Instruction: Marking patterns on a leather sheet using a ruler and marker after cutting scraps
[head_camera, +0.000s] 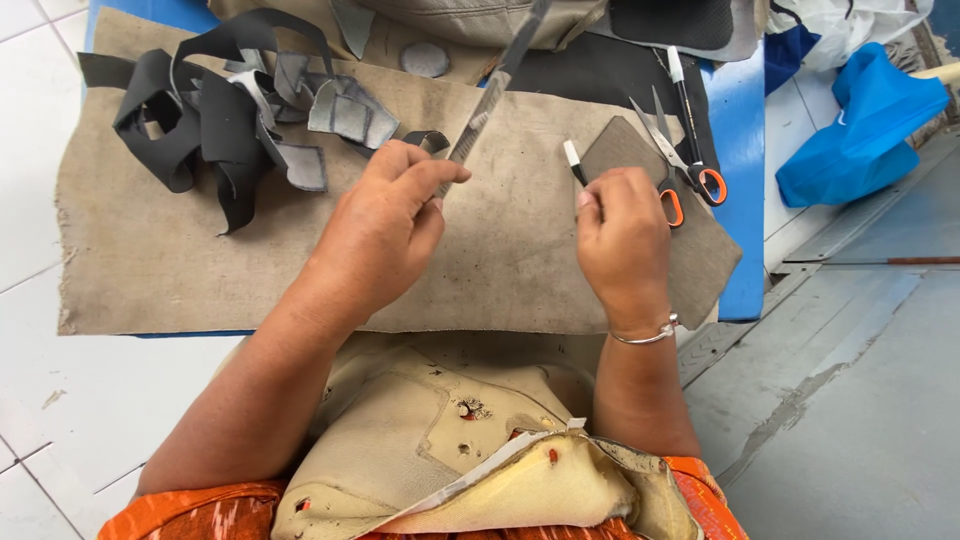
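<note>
Tan cloth (200, 270) over blue board (745, 120), white tile floor (30, 200).

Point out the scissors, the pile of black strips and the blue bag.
scissors (668, 150): head view, on the blades near the pivot.
black strips (190, 120): head view, on the middle of the pile.
blue bag (860, 130): head view, on its middle.

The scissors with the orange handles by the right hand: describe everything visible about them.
The scissors have slim silvery metal blades and orange plastic loop handles. They lie flat, blades slightly parted, tips pointing away from the person. They rest across a small grey-brown fabric piece and the dark material beside it, on the beige cloth, next to a black pen with a white cap. One handle loop sits just beside the right hand, partly hidden by it; whether they touch is unclear.
</note>
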